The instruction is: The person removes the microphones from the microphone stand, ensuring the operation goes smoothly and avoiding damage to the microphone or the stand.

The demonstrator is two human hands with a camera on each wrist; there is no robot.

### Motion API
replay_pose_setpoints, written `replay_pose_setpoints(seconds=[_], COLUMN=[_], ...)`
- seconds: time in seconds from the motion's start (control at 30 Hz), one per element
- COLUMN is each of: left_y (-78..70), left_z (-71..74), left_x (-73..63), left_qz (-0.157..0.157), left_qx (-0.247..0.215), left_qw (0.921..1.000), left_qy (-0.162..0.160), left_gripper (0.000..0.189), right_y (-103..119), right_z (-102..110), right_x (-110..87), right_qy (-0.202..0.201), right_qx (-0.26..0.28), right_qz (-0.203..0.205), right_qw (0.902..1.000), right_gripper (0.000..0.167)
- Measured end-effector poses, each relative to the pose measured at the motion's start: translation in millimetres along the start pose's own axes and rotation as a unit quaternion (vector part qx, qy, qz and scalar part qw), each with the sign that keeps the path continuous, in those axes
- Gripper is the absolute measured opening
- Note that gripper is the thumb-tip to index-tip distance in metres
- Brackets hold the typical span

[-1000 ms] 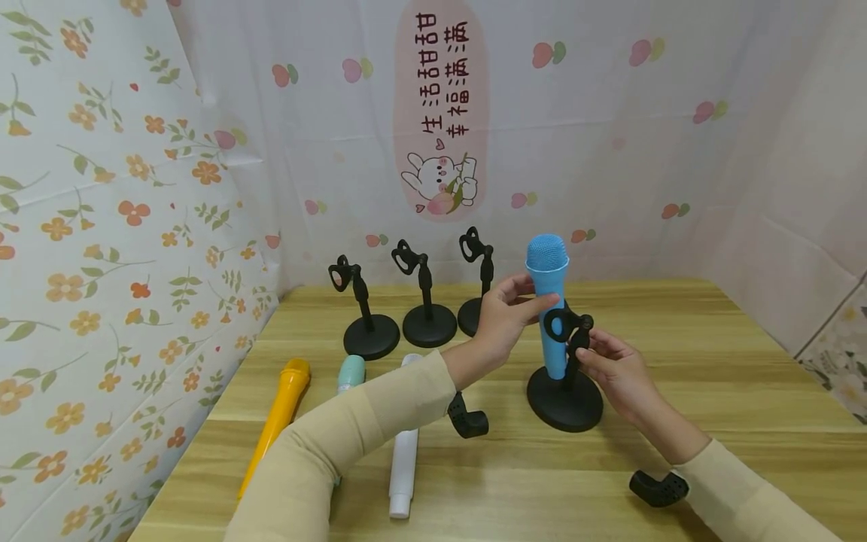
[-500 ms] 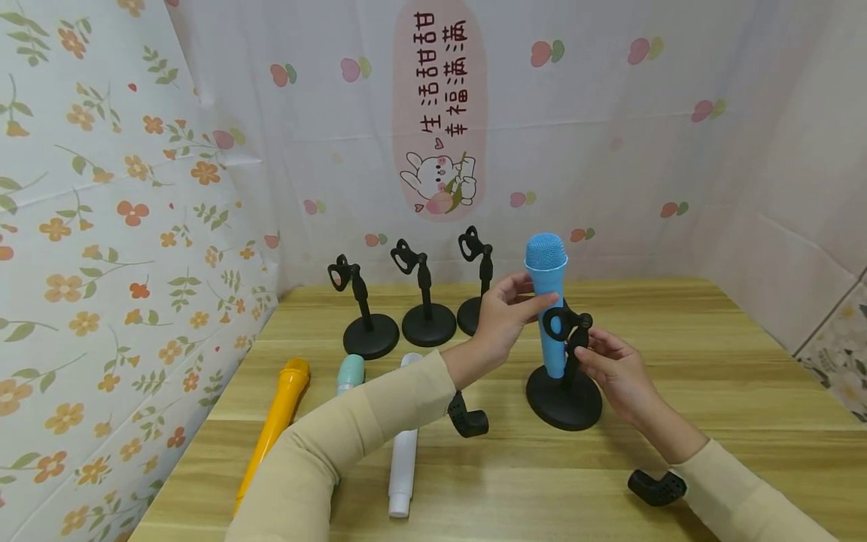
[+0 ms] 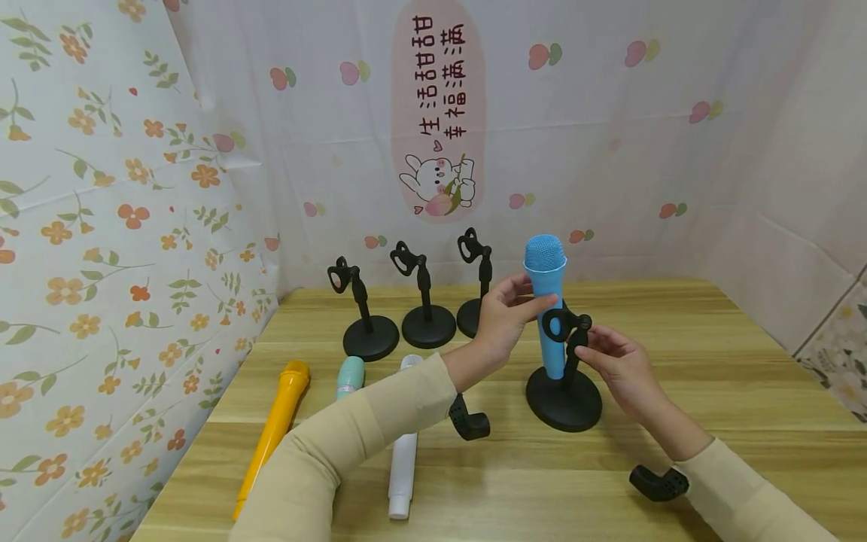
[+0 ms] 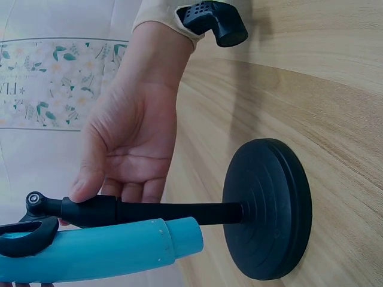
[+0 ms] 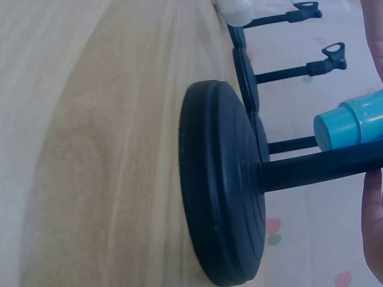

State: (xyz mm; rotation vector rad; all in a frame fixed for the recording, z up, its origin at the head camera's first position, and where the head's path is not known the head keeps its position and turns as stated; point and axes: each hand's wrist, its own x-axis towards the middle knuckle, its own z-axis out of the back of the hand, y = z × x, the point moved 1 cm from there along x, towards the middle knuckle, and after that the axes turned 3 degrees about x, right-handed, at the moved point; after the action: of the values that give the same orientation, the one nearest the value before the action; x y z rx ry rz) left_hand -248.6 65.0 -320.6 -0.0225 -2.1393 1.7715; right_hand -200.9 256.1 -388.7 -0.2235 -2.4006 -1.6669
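Observation:
A blue microphone [image 3: 547, 283] stands nearly upright, its body passing through the clip ring [image 3: 549, 322] of a black desk stand [image 3: 564, 410]. My left hand [image 3: 500, 320] grips the microphone below its mesh head, thumb in front and fingers behind. On the other side, my right hand [image 3: 623, 373] pinches the stand's post just under the clip joint. From the left wrist, the microphone's narrow tail end [image 4: 184, 237] shows alongside the post [image 4: 173, 213], short of the round base [image 4: 269, 209]. In the right wrist view that tail [image 5: 333, 129] hangs clear of the base [image 5: 221, 185].
Behind and left, three more black stands [image 3: 429, 327] line the table [image 3: 515, 489], their clips holding nothing. A yellow microphone [image 3: 278, 414], a mint-green one [image 3: 351, 374] and a white one [image 3: 403, 470] lie at front left, partly covered by my left sleeve [image 3: 379, 414].

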Motion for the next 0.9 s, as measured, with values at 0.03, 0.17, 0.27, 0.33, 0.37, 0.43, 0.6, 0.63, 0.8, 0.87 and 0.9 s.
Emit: replay_pose_setpoints(seconds=[0.03,0.17,0.27,0.33,0.37,0.43,0.6,0.63,0.8,0.87,0.9], left_y=[0.1,0.5,0.5,0.4,0.3,0.1,0.1,0.1,-0.1,-0.7,-0.8], left_z=[-0.1,-0.4,-0.8,-1.0,-1.0,-1.1,0.4,0.9,2.2,2.5,2.8], left_x=[-0.1,-0.4,-0.2,0.0,0.2,0.8,1.9,2.0,2.6,2.6,2.7], left_qz=[-0.002,-0.005,-0.007,-0.008,-0.008,-0.01,-0.014,-0.014,-0.011,-0.008,-0.006], left_qx=[0.001,0.006,0.007,0.009,0.01,0.011,0.015,0.016,0.008,0.004,0.004], left_qw=[1.0,1.0,0.9999,0.9999,0.9999,0.9999,0.9998,0.9998,0.9999,0.9999,0.9999], left_qy=[0.0,-0.005,-0.009,-0.009,-0.008,-0.007,0.003,0.005,0.01,0.012,0.012], left_gripper=[0.033,0.034,0.035,0.036,0.036,0.036,0.035,0.036,0.036,0.035,0.035], right_y=[0.8,3.3,4.1,4.3,4.3,4.5,5.2,5.3,5.3,4.8,4.4], right_z=[-0.4,-1.7,-1.5,-0.9,-0.6,-0.2,0.1,0.2,2.0,2.7,3.0], right_x=[0.3,1.4,2.0,2.3,2.4,2.5,3.0,3.5,6.3,7.1,7.4], right_qy=[0.001,0.004,0.006,0.007,0.007,0.006,0.006,0.008,0.029,0.038,0.04], right_qx=[-0.002,-0.015,-0.029,-0.039,-0.045,-0.058,-0.089,-0.092,-0.094,-0.09,-0.088], right_qz=[0.002,0.009,0.011,0.013,0.013,0.013,0.012,0.012,0.018,0.02,0.02], right_qw=[1.0,0.9998,0.9995,0.9991,0.9989,0.9982,0.9959,0.9956,0.995,0.995,0.9951], right_gripper=[0.031,0.036,0.038,0.038,0.037,0.035,0.031,0.031,0.029,0.027,0.026])
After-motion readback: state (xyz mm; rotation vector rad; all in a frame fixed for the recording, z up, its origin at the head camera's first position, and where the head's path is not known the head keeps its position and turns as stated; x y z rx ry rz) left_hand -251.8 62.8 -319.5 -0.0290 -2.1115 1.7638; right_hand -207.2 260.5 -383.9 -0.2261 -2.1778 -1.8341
